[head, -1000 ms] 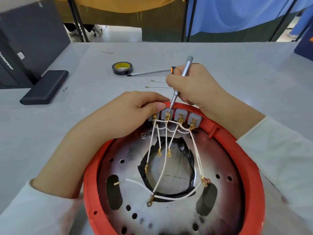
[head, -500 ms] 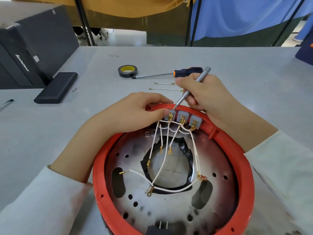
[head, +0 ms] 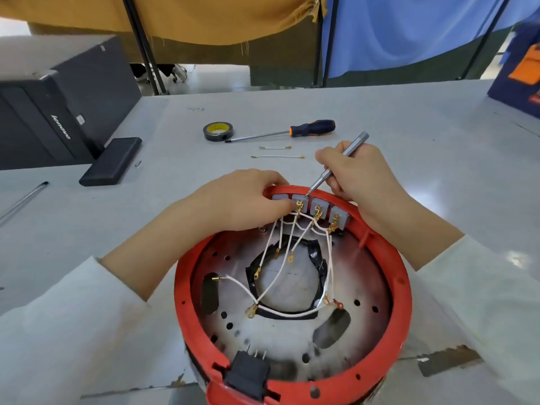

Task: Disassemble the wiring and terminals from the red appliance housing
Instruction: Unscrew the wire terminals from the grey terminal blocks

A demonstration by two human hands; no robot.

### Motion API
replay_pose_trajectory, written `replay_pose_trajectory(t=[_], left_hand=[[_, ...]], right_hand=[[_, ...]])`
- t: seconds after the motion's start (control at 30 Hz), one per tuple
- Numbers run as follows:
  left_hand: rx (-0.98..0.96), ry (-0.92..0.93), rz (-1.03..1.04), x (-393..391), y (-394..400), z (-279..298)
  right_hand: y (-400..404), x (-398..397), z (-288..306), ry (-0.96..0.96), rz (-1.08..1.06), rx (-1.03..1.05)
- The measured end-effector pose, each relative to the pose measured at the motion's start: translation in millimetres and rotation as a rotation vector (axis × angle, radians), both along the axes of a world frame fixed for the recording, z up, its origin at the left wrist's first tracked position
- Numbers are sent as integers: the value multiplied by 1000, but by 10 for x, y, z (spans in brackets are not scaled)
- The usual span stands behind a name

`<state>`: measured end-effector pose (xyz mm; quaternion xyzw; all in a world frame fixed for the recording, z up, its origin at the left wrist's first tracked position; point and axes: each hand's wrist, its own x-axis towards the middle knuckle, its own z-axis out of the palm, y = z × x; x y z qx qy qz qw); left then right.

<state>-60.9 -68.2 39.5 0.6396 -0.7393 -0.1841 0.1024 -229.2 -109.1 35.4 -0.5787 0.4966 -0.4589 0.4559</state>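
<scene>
**Watch the tip beside your fingers**

Your right hand (head: pixel 355 173) pinches the slim silver screwdriver (head: pixel 336 165), tip on a grey terminal block (head: pixel 299 200) at the far rim of the round red appliance housing (head: pixel 400 290), near the surface's front edge. Your left hand (head: pixel 242 200) curls over the neighbouring block; a slip could jab those fingers or tear the thin white wires (head: pixel 292 244).

The left hand (head: pixel 233 200) covers the leftmost grey terminal block (head: pixel 299 198) in part, hiding where the white wires (head: pixel 280 264) join it. The right hand (head: pixel 356 173) conceals the middle of the grey tool (head: pixel 352 149); whether its tip touches a screw cannot be told. The red housing (head: pixel 403 287) is cut off by the lower edge. Both white sleeves (head: pixel 58 331) run out of frame. The small object (head: pixel 138 163) beside the black case (head: pixel 112 165) is too small to identify.
</scene>
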Motion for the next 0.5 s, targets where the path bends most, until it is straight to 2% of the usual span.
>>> replay_pose_trajectory(t=[0.13, 0.23, 0.37, 0.5], left_hand=[[-14, 44, 62, -81, 77, -51], [33, 113, 47, -83, 91, -23], [-18, 61, -3, -68, 116, -50], [-24, 108, -32, -54, 133, -37]], right_hand=[[25, 3, 1, 15, -13, -43], [46, -22, -12, 26, -7, -63], [48, 19, 10, 131, 22, -147], [7, 172, 94, 112, 113, -179]])
